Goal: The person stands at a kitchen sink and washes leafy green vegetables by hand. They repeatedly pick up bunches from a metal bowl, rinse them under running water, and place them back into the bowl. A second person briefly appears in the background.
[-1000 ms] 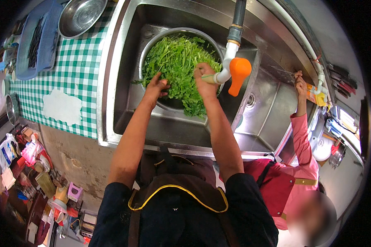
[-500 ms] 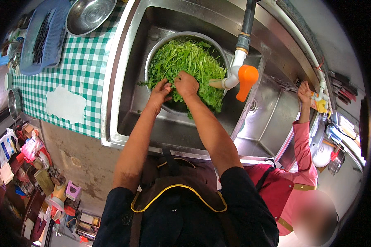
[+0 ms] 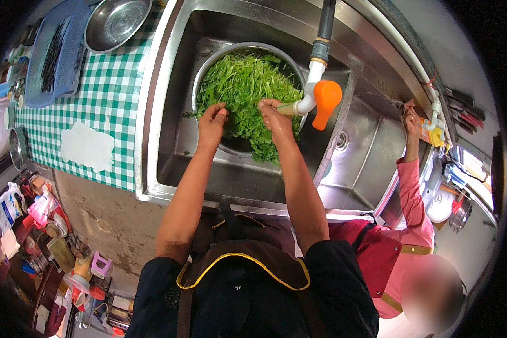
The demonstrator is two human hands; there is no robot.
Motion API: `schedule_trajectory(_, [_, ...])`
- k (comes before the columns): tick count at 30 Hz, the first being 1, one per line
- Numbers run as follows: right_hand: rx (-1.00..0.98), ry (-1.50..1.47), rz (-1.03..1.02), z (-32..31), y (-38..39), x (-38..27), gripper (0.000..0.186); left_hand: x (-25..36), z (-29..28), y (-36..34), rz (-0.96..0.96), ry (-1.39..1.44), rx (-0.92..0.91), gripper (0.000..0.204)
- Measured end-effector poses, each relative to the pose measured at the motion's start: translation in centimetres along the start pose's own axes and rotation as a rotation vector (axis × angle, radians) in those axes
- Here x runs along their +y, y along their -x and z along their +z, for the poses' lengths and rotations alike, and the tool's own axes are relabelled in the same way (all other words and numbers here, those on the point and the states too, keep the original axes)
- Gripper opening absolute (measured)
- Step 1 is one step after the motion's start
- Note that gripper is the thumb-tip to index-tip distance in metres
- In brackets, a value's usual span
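A heap of leafy green herbs with thin pale stems (image 3: pixel 248 84) fills a round metal basin (image 3: pixel 196 93) standing in the steel sink (image 3: pixel 177 169). At the heap's near left edge, my left hand (image 3: pixel 213 123) has its fingers curled, thumb tip against them. My right hand (image 3: pixel 275 117) is closed over the right part of the heap, just beside the tap spout. What either hand pinches, if anything, is hidden or too small to name. Sprigs hang over the basin's near rim between my forearms.
A white tap with an orange handle (image 3: pixel 326 101) reaches over the basin's right side. Another person's hand (image 3: pixel 412 120) is at the far wall beyond the second sink bowl (image 3: pixel 357 160). To the left, a checked cloth (image 3: pixel 90 110) carries a metal bowl (image 3: pixel 117 25) and a blue basket (image 3: pixel 76 67).
My hands have drawn apart: the right one moved right toward the spout, the left slightly left. The other person's hand has shifted a little. The whole view has slid slightly.
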State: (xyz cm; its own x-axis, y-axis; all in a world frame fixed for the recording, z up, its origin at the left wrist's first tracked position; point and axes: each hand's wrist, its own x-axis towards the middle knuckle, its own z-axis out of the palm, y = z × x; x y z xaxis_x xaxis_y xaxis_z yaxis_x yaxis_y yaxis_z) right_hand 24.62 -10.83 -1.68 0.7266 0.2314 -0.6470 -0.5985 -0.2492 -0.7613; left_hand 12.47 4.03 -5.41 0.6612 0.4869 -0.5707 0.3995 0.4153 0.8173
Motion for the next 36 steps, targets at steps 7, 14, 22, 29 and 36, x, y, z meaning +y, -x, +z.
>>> schedule_trajectory(7, [-0.057,-0.318,-0.126,-1.2,1.4,0.4,0.019,2.7,1.2,1.0,0.097,0.073,-0.029,0.027])
schedule_trajectory(14, [-0.133,-0.465,-0.003,-1.0,2.7,-0.4,0.014,3.7,1.9,1.7,-0.049,0.143,-0.122,0.039])
schedule_trajectory(22, [-0.186,-0.801,0.107,-2.1,2.6,1.2,0.019,-0.3,1.9,0.8,-0.659,0.333,-0.267,0.056])
schedule_trajectory(29, [-0.279,-0.812,0.232,-1.6,4.9,3.2,0.016,-1.5,3.9,2.6,-0.627,0.595,-0.393,0.067])
schedule_trajectory(36, [-0.190,-0.665,0.253,-2.1,5.5,4.1,0.011,-0.5,4.4,0.9,-0.454,0.556,-0.323,0.027])
